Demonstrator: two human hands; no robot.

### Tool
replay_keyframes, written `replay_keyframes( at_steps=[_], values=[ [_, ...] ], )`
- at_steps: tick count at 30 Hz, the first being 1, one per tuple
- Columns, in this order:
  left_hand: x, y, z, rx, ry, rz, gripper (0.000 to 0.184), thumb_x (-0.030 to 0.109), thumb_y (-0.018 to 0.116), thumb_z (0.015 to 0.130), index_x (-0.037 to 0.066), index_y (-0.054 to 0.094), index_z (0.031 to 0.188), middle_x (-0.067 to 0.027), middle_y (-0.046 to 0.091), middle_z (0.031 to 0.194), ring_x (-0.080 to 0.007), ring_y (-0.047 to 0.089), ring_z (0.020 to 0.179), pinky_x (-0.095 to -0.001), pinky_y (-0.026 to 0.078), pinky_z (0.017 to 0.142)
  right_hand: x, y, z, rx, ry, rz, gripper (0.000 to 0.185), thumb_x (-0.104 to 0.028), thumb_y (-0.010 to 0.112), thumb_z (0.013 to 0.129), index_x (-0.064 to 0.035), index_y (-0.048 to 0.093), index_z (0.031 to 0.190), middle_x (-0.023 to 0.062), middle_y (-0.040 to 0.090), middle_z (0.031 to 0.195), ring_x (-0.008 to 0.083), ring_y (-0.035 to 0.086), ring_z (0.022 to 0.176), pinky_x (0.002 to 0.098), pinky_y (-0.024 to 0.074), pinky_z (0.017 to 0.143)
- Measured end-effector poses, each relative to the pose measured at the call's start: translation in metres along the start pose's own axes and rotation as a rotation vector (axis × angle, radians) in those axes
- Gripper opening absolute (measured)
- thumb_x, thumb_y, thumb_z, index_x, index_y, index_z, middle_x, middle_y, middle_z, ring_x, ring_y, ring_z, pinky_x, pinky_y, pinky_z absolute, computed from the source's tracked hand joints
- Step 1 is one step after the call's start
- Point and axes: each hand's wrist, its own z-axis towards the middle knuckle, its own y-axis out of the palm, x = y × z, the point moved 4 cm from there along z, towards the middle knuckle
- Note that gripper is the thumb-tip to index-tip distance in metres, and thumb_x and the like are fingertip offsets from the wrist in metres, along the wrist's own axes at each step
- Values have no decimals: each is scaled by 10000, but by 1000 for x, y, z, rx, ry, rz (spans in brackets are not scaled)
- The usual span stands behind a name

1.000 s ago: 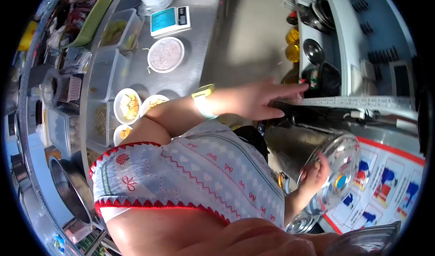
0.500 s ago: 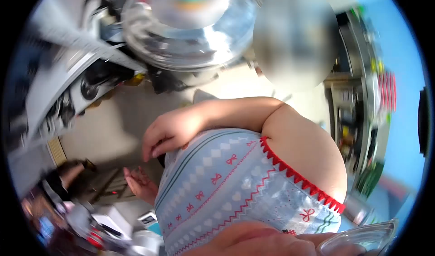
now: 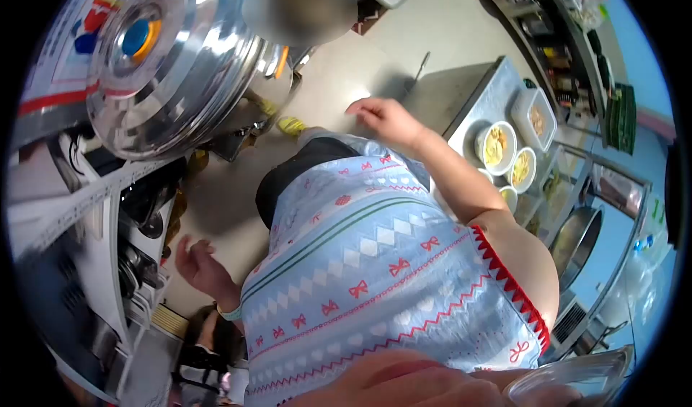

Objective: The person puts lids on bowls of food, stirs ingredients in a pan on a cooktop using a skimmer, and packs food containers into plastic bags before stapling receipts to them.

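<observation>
My right hand (image 3: 389, 119) hangs in the air beyond my apron, fingers loosely bent and holding nothing. It is nearest to the corner of a metal counter (image 3: 467, 115), apart from it. On that counter stand white bowls of yellowish food, among them a larger bowl (image 3: 496, 148) and a smaller bowl (image 3: 520, 171). Low on the other side, my left hand (image 3: 202, 266) is empty, its fingers spread and slightly curled. A band circles that wrist. The light blue apron (image 3: 375, 263) with red bows covers my body between both arms.
A large shiny metal vessel with a domed lid (image 3: 173, 61) stands ahead on the left. Below it is a white shelf unit (image 3: 108, 241) with dark utensils. A clear plastic tub (image 3: 535, 117) of food sits on the counter. Another person (image 3: 205, 342) is partly visible at lower left.
The view has turned, bringing the counter and bowls into sight on the right. My right hand has swung outward from the apron; my left hand has moved away from my body.
</observation>
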Motion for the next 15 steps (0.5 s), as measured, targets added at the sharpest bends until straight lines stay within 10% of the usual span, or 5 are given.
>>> replay_keyframes(
  at_steps=[5, 9, 13, 15],
  values=[
    [56, 130, 3, -812, 199, -30, 203, -78, 538, 868, 29, 605, 1027, -126, 591, 1096, -200, 595, 910, -268, 480, 785, 147, -94, 10, 531, 275, 361, 217, -25, 501, 879, -79, 640, 1038, 9, 612, 799, 126, 562, 703, 278, 485, 667],
    [86, 251, 8, -1097, -20, 20, 215, -61, 557, 852, 11, 627, 1041, -118, 610, 1046, -210, 584, 953, -278, 453, 821, 208, -166, 29, 761, 649, 756, 228, -65, 490, 873, -118, 591, 1070, -34, 575, 817, 105, 529, 706, 258, 456, 657],
    [123, 413, 22, -1454, 317, 57, 179, -13, 561, 855, -4, 626, 1022, -120, 616, 981, -219, 586, 899, -301, 457, 809, 174, -273, 59, 894, 533, -6, 298, -100, 485, 833, -134, 651, 1078, 91, 651, 823, 182, 608, 648, 303, 481, 594],
    [128, 506, 17, -1609, 208, 159, 240, 28, 534, 861, 5, 596, 1092, -117, 594, 1017, -208, 570, 955, -292, 452, 821, 185, -334, 61, 1050, 370, -592, 308, -126, 510, 821, -193, 659, 1081, 99, 649, 1026, 211, 624, 876, 383, 478, 809]
  ],
)
